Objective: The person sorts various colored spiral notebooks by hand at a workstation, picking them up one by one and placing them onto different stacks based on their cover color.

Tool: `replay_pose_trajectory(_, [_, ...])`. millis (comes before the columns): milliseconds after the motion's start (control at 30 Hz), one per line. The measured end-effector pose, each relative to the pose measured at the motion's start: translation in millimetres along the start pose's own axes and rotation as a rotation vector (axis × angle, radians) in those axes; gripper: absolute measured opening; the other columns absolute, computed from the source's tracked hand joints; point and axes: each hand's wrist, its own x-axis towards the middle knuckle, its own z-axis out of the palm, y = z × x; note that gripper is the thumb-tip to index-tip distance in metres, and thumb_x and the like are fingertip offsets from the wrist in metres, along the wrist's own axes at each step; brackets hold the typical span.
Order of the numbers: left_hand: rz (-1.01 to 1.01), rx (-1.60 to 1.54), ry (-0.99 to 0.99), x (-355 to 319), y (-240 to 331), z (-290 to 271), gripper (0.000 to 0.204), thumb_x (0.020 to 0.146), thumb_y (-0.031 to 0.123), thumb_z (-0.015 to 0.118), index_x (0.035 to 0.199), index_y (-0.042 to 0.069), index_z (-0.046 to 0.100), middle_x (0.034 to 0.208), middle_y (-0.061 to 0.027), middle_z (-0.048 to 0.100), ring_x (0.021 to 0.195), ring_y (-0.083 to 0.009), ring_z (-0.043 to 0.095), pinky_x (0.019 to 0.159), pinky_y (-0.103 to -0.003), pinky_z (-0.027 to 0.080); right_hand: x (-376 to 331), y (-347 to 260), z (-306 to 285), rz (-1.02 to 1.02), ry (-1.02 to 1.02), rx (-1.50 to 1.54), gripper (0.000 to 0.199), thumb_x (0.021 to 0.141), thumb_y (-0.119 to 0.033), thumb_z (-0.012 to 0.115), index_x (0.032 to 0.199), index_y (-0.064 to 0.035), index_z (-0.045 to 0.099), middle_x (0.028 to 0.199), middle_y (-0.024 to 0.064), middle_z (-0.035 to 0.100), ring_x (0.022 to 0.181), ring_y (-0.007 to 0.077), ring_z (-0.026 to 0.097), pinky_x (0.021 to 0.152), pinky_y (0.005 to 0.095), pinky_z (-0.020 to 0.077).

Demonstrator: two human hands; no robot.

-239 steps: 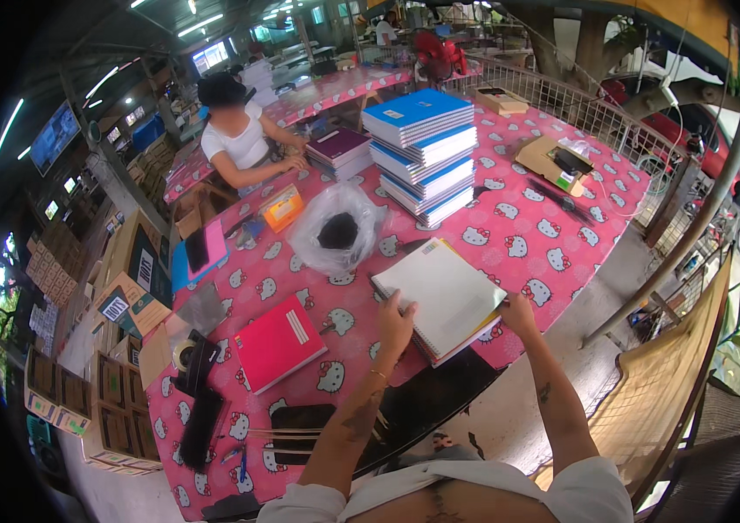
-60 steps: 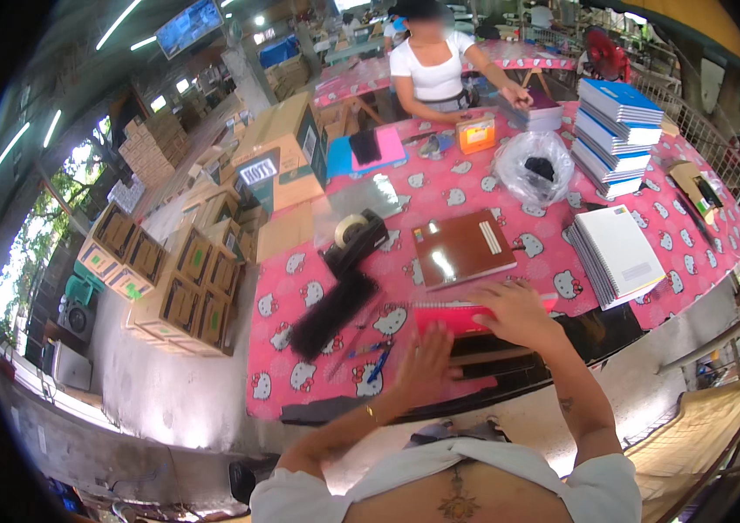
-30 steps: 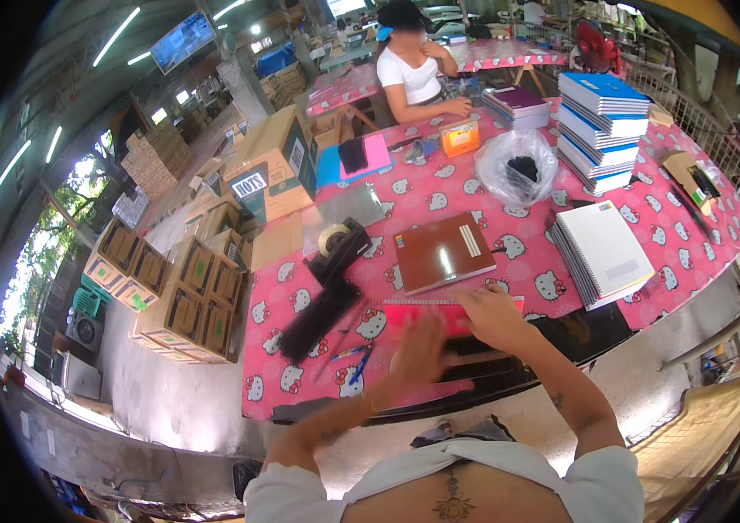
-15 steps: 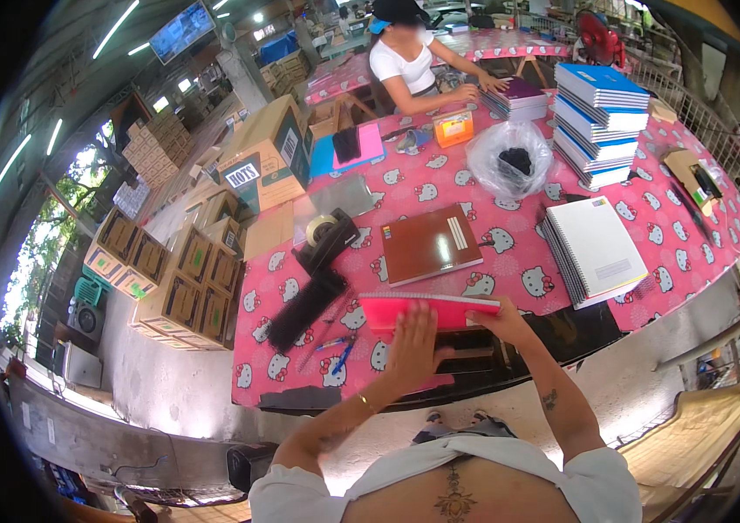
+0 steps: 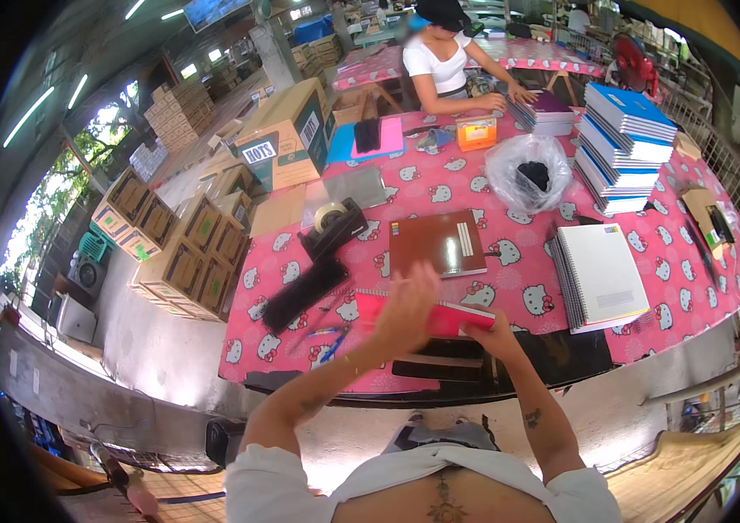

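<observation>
A red spiral notebook (image 5: 454,320) is tilted up over the near edge of the table. My right hand (image 5: 487,329) grips its right end, thumb on the cover. My left hand (image 5: 408,307), a little blurred, lies across the notebook's middle with fingers stretched out, hiding part of the cover; whether it touches the cover I cannot tell. Just beyond, a brown notebook (image 5: 436,244) lies flat. To the right stands a stack of white spiral notebooks (image 5: 603,272).
On the left are a tape dispenser (image 5: 333,228), a black brush-like strip (image 5: 304,295) and pens (image 5: 331,345). A clear plastic bag (image 5: 509,170), an orange box (image 5: 476,132) and a tall stack of blue notebooks (image 5: 624,148) stand farther back. Across the table a co-worker (image 5: 444,65) handles purple notebooks (image 5: 553,112).
My left hand has risen along the notebook's cover toward its upper edge, fingers now past it. The right hand keeps its hold, and the notebook's right end tips lower. The view has shifted somewhat.
</observation>
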Motion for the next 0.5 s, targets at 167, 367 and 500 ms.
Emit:
replay_pose_trajectory(167, [0.296, -0.183, -0.117, -19, 14, 8, 0.085, 0.093, 0.058, 0.054, 0.146, -0.006, 0.039, 0.148, -0.0275, 0.043, 0.141, -0.0402, 0.039, 0.116, -0.059, 0.025, 1, -3, 3, -0.087, -0.02, -0.109, 0.033, 0.093, -0.008, 0.07, 0.123, 0.0025, 0.065, 0.099, 0.0062, 0.071, 0.09, 0.0089, 0.061, 0.079, 0.0278, 0.0515])
replay_pose_trajectory(367, [0.417, -0.201, -0.217, -46, 38, 35, 0.077, 0.093, 0.051, 0.055, 0.146, -0.004, 0.042, 0.151, -0.025, 0.043, 0.145, -0.039, 0.035, 0.116, -0.059, 0.025, 0, -13, 12, -0.172, -0.005, -0.009, 0.036, 0.092, -0.006, 0.068, 0.127, 0.0015, 0.063, 0.104, 0.0056, 0.071, 0.093, 0.0098, 0.061, 0.08, 0.0275, 0.0517])
replay_pose_trajectory(500, [0.223, -0.108, -0.105, 16, 29, -4, 0.081, 0.092, 0.055, 0.054, 0.147, -0.003, 0.04, 0.15, -0.0228, 0.045, 0.143, -0.0373, 0.038, 0.116, -0.058, 0.026, -3, 2, 3, -0.017, -0.007, -0.005, 0.034, 0.092, -0.002, 0.067, 0.126, 0.001, 0.063, 0.105, 0.0043, 0.071, 0.095, 0.0094, 0.062, 0.081, 0.0263, 0.0516])
